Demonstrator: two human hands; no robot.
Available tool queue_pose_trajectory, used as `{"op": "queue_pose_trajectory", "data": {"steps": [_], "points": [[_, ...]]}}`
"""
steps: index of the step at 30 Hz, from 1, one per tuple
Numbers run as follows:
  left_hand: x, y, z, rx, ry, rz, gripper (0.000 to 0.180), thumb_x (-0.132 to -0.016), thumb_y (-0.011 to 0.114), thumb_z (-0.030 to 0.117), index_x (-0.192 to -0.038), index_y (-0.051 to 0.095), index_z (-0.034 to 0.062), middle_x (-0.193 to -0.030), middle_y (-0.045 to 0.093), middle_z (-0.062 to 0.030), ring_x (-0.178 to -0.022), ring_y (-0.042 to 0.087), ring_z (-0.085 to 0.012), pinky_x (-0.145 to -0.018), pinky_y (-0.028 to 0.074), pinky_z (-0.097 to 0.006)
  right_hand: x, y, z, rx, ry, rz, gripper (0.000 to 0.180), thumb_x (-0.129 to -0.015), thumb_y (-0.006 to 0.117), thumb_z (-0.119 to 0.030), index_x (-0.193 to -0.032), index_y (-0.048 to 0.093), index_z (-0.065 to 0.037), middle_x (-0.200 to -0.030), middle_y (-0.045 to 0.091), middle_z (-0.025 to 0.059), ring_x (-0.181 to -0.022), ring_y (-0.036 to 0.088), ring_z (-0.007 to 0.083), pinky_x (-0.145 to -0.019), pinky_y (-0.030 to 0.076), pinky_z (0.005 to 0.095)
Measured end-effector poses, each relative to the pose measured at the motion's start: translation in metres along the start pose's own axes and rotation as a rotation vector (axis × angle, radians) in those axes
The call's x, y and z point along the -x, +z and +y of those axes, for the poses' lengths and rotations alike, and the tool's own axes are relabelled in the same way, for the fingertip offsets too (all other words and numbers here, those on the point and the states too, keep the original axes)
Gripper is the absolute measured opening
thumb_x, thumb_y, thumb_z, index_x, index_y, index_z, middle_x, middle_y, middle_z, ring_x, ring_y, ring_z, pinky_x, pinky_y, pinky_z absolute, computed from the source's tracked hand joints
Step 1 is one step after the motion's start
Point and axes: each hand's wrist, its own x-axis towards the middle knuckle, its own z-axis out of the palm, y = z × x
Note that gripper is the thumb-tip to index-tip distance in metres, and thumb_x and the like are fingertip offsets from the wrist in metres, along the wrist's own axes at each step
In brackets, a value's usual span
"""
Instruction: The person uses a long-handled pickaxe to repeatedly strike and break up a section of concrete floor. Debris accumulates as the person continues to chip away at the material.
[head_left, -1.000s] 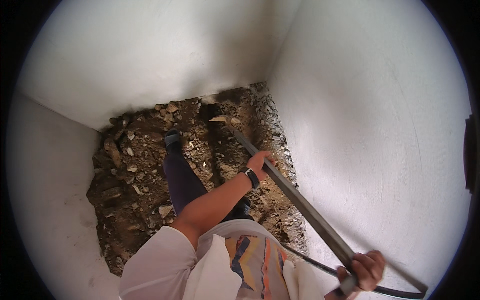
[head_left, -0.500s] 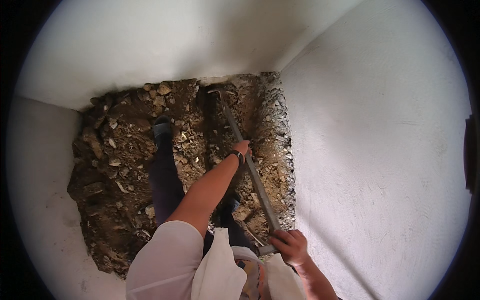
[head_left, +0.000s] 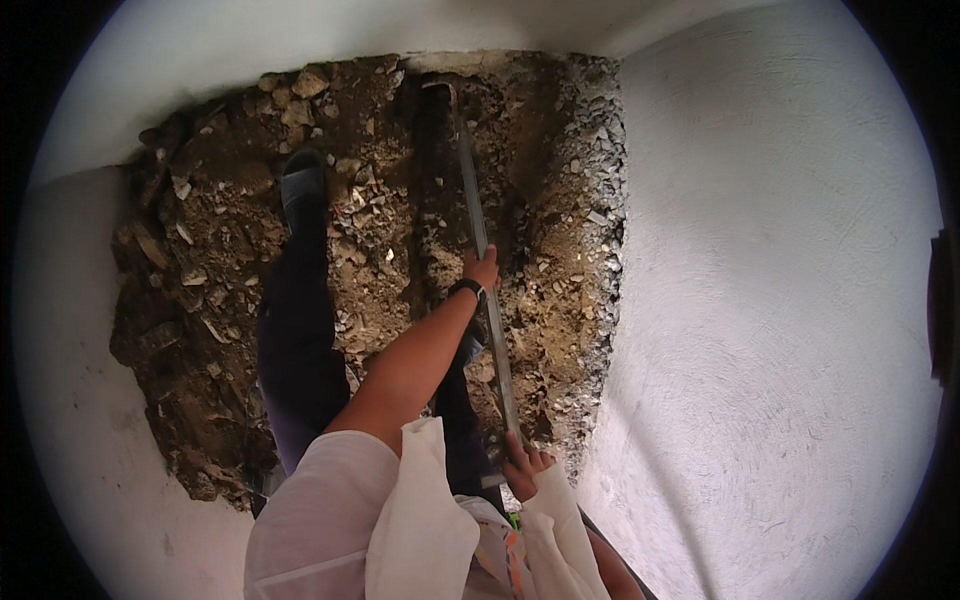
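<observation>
1. Nearest to me, my right hand [head_left: 525, 468] is gripping the upper end of the long metal bar [head_left: 487, 290]; the grip is wrapped tight around the shaft, just above my white sleeve [head_left: 560, 530].
2. Further down the bar, my left hand [head_left: 482, 270] is reaching out along a bare forearm, a dark wristband [head_left: 467, 289] just behind it, and its grip is also closed round the shaft, at about the middle of the bar.
3. I am holding the bar steeply, its length running away from me, so I judge that I am in the step of driving or prying into the ground, both hands loading it.
4. Left of the bar, my dark-trousered leg [head_left: 295, 340] is standing in the dug patch, the shoe [head_left: 303, 185] planted on loose stones.
5. The bar's far tip [head_left: 440, 90] is sitting in a dark trench [head_left: 432, 180] cut into the rubble floor [head_left: 200, 300], close to where the broken ground is meeting the white wall [head_left: 780, 300].
6. Right of the bar, pale crushed chips [head_left: 600, 180] are lining the edge of the pit beside that wall.
7. As I judge it, the next move is calling for a firm two-handed hold, the tip staying in the trench, and my foot staying well apart from the point, since a slip on loose stones could throw the bar sideways.
</observation>
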Motion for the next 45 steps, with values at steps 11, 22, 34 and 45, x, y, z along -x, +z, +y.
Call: {"op": "queue_pose_trajectory", "data": {"steps": [11,22,34,45], "points": [[-0.008,0.06,0.076,-0.229,-0.084,-0.022,0.068,-0.1,0.041,0.041,-0.15,0.015,0.0033,-0.091,0.065,-0.0191,-0.059,0.061,-0.0257,-0.055,0.053,-0.045,-0.015,-0.121,-0.003,-0.092,0.179,-0.036,0.021,-0.077,0.06,-0.016,-0.097,0.068,-0.013,-0.147,0.039,0.0178,-0.077,0.064,0.0255,-0.07,0.05,0.0378],[-0.125,0.021,0.147,0.788,-0.016,-0.669,0.039,-0.097,0.055,0.019,-0.133,0.045,0.0081,-0.088,0.061,-0.0149,-0.073,0.063,-0.0333,-0.069,0.054,-0.049,-0.082,-0.344,-0.049,0.018,-0.066,-0.008,0.016,-0.067,0.067,-0.009,-0.08,0.058,-0.01,-0.141,0.048,0.0131,-0.061,0.063,0.0227,-0.058,0.052,0.0341],[0.006,0.014,0.172,-1.277,1.332,0.105,0.068,-0.084,0.068,0.013,-0.143,0.034,0.0201,-0.145,0.032,-0.014,-0.131,0.037,-0.035,-0.11,0.04,-0.052,-0.052,-0.286,-0.024,0.115,0.282,0.207,0.066,-0.07,0.074,-0.015,-0.131,0.053,-0.001,-0.085,0.062,0.0123,-0.066,0.062,0.0274,-0.063,0.052,0.0366],[0.016,0.039,0.166,-0.514,1.53,-0.036,0.038,-0.074,0.079,0.042,-0.074,0.059,0.0102,-0.082,0.054,-0.0125,-0.088,0.053,-0.0339,-0.08,0.044,-0.05,-0.038,-0.351,-0.034,0.081,0.112,0.238,0.072,-0.06,0.084,-0.023,-0.123,0.059,0.002,-0.059,0.052,0.006,-0.046,0.052,0.0242,-0.046,0.045,0.0357]]}}
